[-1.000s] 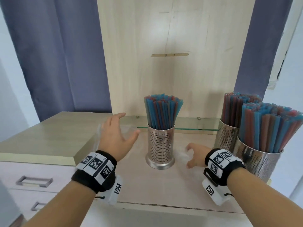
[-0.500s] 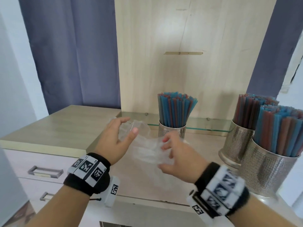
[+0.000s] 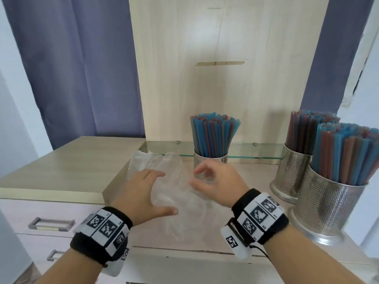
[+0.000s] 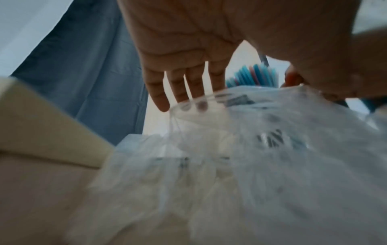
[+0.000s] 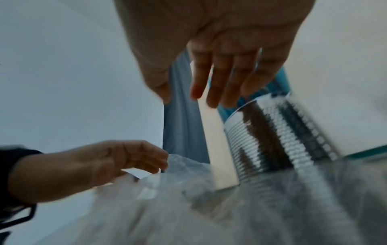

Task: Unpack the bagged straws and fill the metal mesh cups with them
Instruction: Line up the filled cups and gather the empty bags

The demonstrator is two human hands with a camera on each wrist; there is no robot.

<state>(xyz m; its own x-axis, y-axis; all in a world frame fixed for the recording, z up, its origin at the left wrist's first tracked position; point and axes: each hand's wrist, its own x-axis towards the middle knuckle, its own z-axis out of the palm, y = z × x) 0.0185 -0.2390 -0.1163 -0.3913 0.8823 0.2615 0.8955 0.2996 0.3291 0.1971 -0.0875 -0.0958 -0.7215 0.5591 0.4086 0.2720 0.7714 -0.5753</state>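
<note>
Three metal mesh cups stand on the counter, packed with blue and red straws: one in the middle [image 3: 211, 162] and two at the right [image 3: 291, 173] [image 3: 330, 206]. Crumpled clear plastic bags [image 3: 170, 167] lie left of the middle cup; I see no straws in them. My left hand [image 3: 162, 191] rests on the plastic, and its fingers [image 4: 178, 82] are straight with the tips at the bag's edge [image 4: 251, 149]. My right hand [image 3: 196, 178] hovers just above the plastic in front of the middle cup [image 5: 272, 140]. Its fingers [image 5: 220, 79] are loose and hold nothing.
A raised wooden cabinet top [image 3: 71, 165] borders the counter on the left, with drawers and handles [image 3: 51, 223] below. A glass shelf [image 3: 256, 150] and a wooden back panel [image 3: 225, 78] close off the rear. Purple curtains [image 3: 82, 68] hang on both sides.
My right hand moved left from beside the middle cup, bringing clear plastic to my left hand. Half a second ago both hands held it; now both are open over it.
</note>
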